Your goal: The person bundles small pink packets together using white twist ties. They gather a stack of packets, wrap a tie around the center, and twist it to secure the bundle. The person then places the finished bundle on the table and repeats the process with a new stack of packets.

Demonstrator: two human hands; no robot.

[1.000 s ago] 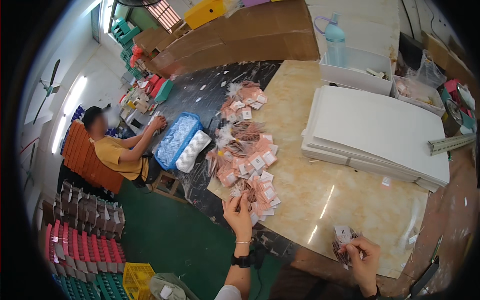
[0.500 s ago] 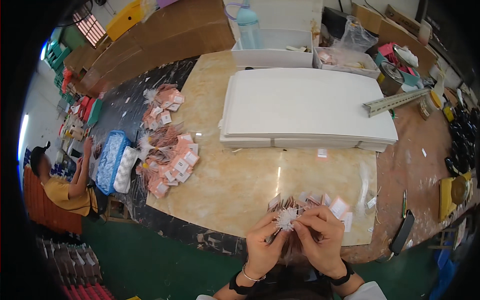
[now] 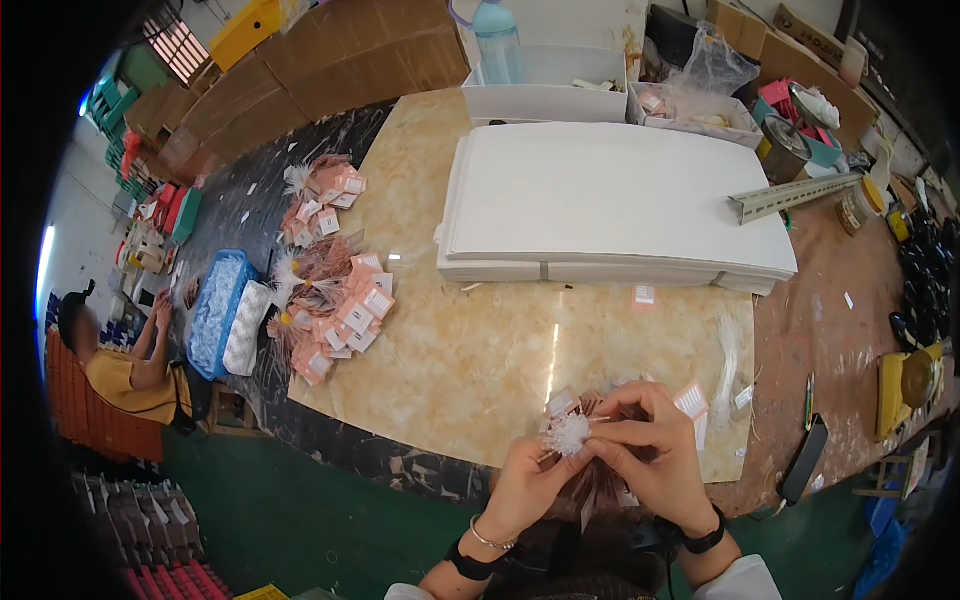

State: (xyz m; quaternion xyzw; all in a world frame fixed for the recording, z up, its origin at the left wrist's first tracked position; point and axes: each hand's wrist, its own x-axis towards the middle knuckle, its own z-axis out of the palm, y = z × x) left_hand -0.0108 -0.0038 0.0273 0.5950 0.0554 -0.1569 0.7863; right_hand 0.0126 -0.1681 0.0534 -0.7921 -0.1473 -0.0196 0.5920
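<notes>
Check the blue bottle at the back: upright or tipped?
Upright. The bottle stands with its cap up behind the white tray, far from both hands.

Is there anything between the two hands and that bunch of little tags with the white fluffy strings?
No, nothing visible is in the way. The left hand and right hand both already grip the bundle of tags, fingers pinching its white string tuft at the near edge of the marble table.

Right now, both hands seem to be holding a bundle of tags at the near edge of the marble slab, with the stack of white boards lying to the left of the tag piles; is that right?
Not quite. In the head view, the left hand and right hand do hold the bundle of tags at the near edge of the marble slab, but the stack of white boards lies to the right of the tag piles.
</notes>
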